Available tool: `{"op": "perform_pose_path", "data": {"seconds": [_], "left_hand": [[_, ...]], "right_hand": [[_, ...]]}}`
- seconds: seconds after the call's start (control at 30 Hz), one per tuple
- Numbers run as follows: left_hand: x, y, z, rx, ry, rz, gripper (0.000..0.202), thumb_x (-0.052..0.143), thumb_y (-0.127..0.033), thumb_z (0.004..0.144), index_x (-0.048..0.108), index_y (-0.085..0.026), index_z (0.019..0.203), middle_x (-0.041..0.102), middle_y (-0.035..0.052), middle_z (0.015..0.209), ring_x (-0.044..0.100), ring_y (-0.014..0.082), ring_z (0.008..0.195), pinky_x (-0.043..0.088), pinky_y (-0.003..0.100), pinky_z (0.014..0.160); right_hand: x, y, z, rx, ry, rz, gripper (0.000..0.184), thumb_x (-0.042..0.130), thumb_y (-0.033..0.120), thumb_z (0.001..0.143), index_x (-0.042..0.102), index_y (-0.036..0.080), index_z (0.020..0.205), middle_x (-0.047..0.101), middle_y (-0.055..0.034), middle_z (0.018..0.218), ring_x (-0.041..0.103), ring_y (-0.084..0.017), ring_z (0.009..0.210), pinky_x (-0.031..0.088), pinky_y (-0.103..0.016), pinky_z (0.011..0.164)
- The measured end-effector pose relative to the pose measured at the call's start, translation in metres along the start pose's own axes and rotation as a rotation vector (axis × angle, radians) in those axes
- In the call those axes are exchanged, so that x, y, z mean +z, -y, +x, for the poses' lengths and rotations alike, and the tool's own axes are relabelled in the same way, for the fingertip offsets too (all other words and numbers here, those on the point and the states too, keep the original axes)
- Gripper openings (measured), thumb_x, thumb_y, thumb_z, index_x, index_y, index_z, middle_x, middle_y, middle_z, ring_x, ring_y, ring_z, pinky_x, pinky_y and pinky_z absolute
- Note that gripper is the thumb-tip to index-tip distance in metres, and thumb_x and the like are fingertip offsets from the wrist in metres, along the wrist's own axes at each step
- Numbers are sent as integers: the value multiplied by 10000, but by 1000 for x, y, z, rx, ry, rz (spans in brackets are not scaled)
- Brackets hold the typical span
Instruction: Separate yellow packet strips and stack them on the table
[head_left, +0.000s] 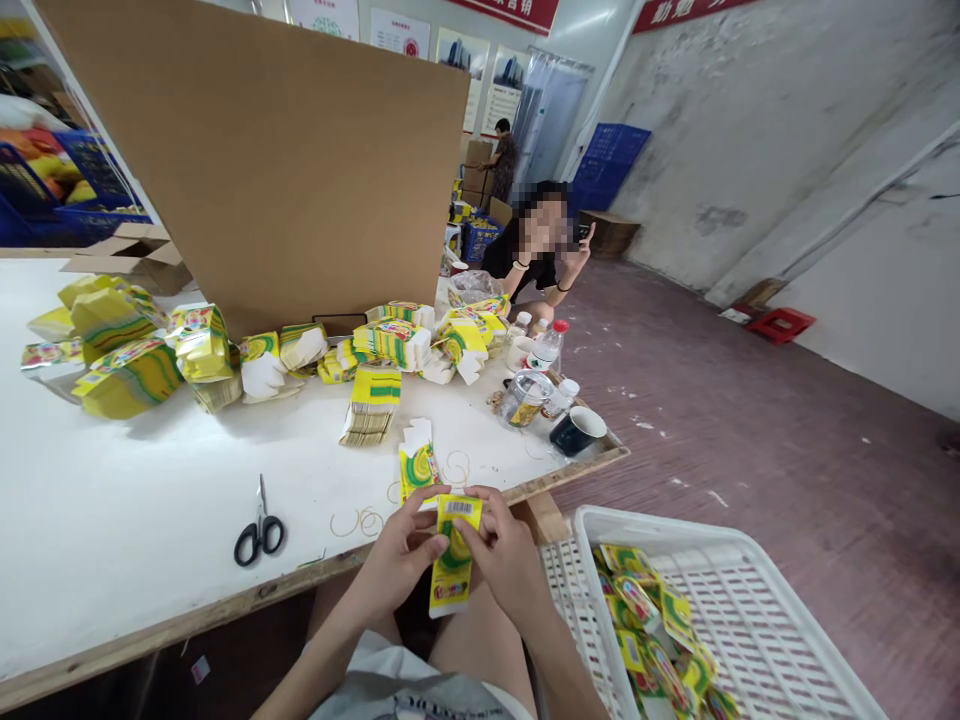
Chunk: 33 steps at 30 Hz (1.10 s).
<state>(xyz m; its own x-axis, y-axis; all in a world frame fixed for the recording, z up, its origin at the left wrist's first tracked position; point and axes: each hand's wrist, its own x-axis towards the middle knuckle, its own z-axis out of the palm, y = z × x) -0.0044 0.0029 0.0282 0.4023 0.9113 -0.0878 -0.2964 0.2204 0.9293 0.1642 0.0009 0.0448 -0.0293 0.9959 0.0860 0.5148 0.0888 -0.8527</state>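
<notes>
Over my lap, just off the table's front edge, a small yellow and green carton (pixel 452 580) is held upright between both hands. My left hand (pixel 405 552) grips its left side, thumb on the front. On the other side my right hand (pixel 504 548) presses its thumb against the printed face, fingers behind. Just beyond the hands lies another flat yellow carton (pixel 420 468) with white flaps. A stack of flattened cartons (pixel 371 405) is behind it. Thin rubber bands (pixel 367 520) are scattered left of my hands.
Black-handled scissors (pixel 260 528) lie on the white table (pixel 150 520). Bundled cartons (pixel 127 375) line a tall cardboard sheet (pixel 315 160). A dark mug (pixel 577 432) and bottles stand at the right corner. A white basket (pixel 750 600) holds filled-looking cartons. A person (pixel 536 245) sits beyond the table.
</notes>
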Motion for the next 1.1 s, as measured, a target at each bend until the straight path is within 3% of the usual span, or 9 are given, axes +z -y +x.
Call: {"op": "perform_pose_path", "data": {"seconds": [0.13,0.37,0.47,0.57,0.63,0.7,0.8,0.93,1.1], "left_hand": [[-1,-1,1,-26,-3,-94,574,757,-335,754,531,-225,1270,748,87,977,718,221,792,533,306,715],[17,13,6,7,23,-97,519,747,-299,760,542,-230,1232,746,82,994,719,226,800,548,309,702],[14,24,13,74,1,86,525,648,-303,838,489,-258,1337,690,112,1206,659,273,1092,521,400,924],[-10,43,25,125,-184,529,538,583,-293,868,463,-248,1390,503,122,1462,411,294,1384,299,479,1152],[-29,59,33,76,-251,774,555,530,-257,877,425,-202,1418,439,141,1508,312,307,1440,169,531,1190],[-41,74,39,48,-245,813,572,529,-224,858,422,-173,1417,468,162,1484,315,327,1436,108,569,1188],[-45,89,44,39,-216,801,562,516,-218,853,437,-150,1405,469,177,1478,331,322,1429,95,562,1191],[-44,95,46,41,-231,728,567,525,-220,836,459,-122,1391,499,192,1450,400,313,1393,80,533,1201],[-51,92,46,65,-297,515,526,610,-300,799,560,-140,1297,581,192,1374,506,336,1309,238,521,1171]], "right_hand": [[-2,-5,-3,-25,10,61,306,605,367,863,661,205,1118,498,73,511,476,-134,472,377,-221,480],[-11,-9,-4,-28,-90,250,290,591,436,882,732,228,1025,712,-90,972,654,-242,858,519,-327,741],[-44,-14,-15,-70,-205,-60,333,538,489,895,751,242,962,690,-108,933,619,-284,889,481,-411,800],[-86,-30,-25,-81,-539,-576,488,477,604,871,766,214,914,640,-165,958,558,-338,879,385,-537,864],[-94,-43,-24,-63,-626,-715,535,460,627,862,757,193,964,617,-188,1031,541,-356,913,345,-561,898],[-75,-54,-14,-22,-523,-634,478,482,574,868,747,193,982,627,-174,1062,536,-355,989,333,-532,942],[-12,-63,16,124,-293,-435,291,564,408,840,749,203,932,657,-144,1059,539,-333,1058,353,-454,954],[65,-65,57,217,-224,-365,163,686,234,707,738,184,853,692,-143,974,565,-347,1033,373,-429,905],[78,-70,77,308,-204,-145,55,664,205,685,651,206,738,708,-83,813,631,-292,922,431,-389,843]]}}
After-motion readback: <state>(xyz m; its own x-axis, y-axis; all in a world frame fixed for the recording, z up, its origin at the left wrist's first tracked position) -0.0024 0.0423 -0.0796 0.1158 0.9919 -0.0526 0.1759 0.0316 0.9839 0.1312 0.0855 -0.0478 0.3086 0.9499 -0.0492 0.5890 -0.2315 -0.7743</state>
